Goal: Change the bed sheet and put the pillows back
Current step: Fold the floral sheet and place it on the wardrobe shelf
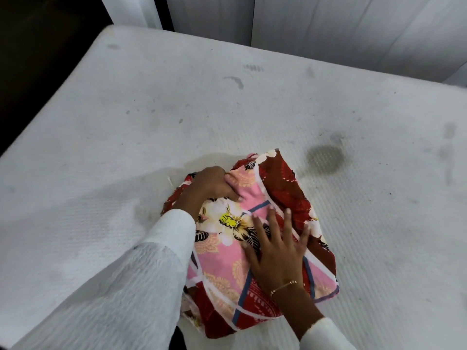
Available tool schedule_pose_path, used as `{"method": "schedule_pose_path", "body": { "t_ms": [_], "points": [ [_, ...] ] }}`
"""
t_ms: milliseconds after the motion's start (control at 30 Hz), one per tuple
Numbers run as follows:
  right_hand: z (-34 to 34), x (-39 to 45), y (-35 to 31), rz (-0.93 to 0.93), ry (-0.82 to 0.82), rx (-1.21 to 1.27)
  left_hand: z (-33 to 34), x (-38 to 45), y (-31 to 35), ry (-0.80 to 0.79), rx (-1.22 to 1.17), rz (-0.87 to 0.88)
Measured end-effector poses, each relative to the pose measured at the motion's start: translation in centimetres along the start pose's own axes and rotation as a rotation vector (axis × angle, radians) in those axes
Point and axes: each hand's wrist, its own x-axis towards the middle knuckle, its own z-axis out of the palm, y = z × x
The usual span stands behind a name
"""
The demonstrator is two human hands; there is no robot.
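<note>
A folded bed sheet point(222, 269) with a red, pink and white flower print lies on the bare white mattress point(177, 102), near its front edge. My left hand point(209, 188) grips a fold at the bundle's far left corner, fingers curled into the cloth. My right hand point(275, 246) lies flat on top of the bundle with its fingers spread, pressing on the middle. No pillows are in view.
The mattress carries a dark stain point(324, 159) just right of the sheet and fainter marks further back. White panels point(328, 26) stand behind the bed. A dark gap point(32, 59) runs along the left side of the mattress.
</note>
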Motion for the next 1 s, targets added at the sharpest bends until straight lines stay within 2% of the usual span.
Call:
{"method": "schedule_pose_path", "body": {
  "t_ms": [100, 233, 300, 333, 367, 467, 500, 533, 567, 600, 633, 667, 700, 767, 833, 867, 933, 1000],
  "points": [
    [0.4, -0.6, 0.4, 0.057, -0.052, 0.030, -1.3, -2.3, 2.5, 0.036, 0.031, 0.057],
    [1.2, 0.6, 0.7, 0.024, -0.135, 0.044, 1.5, -8.4, 6.8, 0.309, 0.435, 0.229],
    [0.9, -0.2, 1.8, -0.048, -0.034, 0.193, 4.1, -11.5, 7.6, 0.397, 0.526, 0.260],
    [0.2, -0.8, 2.3, -0.015, 0.047, 0.387, 5.4, -12.8, 7.5, 0.482, 0.570, 0.287],
    [-0.9, -1.5, 2.8, 0.116, 0.115, 0.667, 7.0, -14.3, 7.4, 0.571, 0.608, 0.288],
    [-3.4, -2.8, 5.9, 0.864, 0.246, 1.561, 13.7, -18.3, 6.8, 0.666, 0.531, 0.290],
    [-4.2, -3.2, 7.0, 1.021, 0.309, 1.741, 16.4, -19.2, 6.5, 0.643, 0.529, 0.292],
    [-5.3, -3.8, 7.6, 1.089, 0.415, 1.763, 18.8, -20.2, 6.3, 0.618, 0.540, 0.292],
    [-6.5, -4.2, 7.9, 1.072, 0.569, 1.651, 21.0, -20.9, 5.8, 0.597, 0.548, 0.297],
    [-7.7, -4.5, 7.9, 0.969, 0.738, 1.383, 22.4, -21.2, 5.3, 0.555, 0.532, 0.292],
    [-8.9, -5.0, 7.4, 0.777, 0.857, 1.107, 23.2, -21.5, 5.0, 0.515, 0.511, 0.299],
    [-9.8, -5.4, 6.5, 0.511, 0.908, 0.851, 23.4, -21.7, 5.0, 0.475, 0.484, 0.300],
    [-10.2, -5.7, 5.2, 0.252, 0.882, 0.659, 23.4, -21.9, 4.9, 0.470, 0.438, 0.319],
    [-9.5, -5.6, 2.7, -0.157, 0.661, 0.487, 22.6, -22.2, 4.1, 0.504, 0.321, 0.390],
    [-7.0, -5.5, 1.9, -0.300, 0.369, 0.234, 20.9, -22.4, 3.5, 0.463, 0.273, 0.460],
    [-5.5, -5.6, 2.3, -0.273, 0.213, 0.088, 20.2, -22.3, 3.0, 0.475, 0.238, 0.493],
    [-3.0, -6.0, 3.9, -0.140, -0.027, -0.012, 19.1, -21.3, 2.2, 0.487, 0.119, 0.481],
    [-1.8, -6.8, 5.3, -0.043, -0.092, 0.011, 18.9, -20.4, 1.9, 0.536, 0.102, 0.398]
  ]
}}
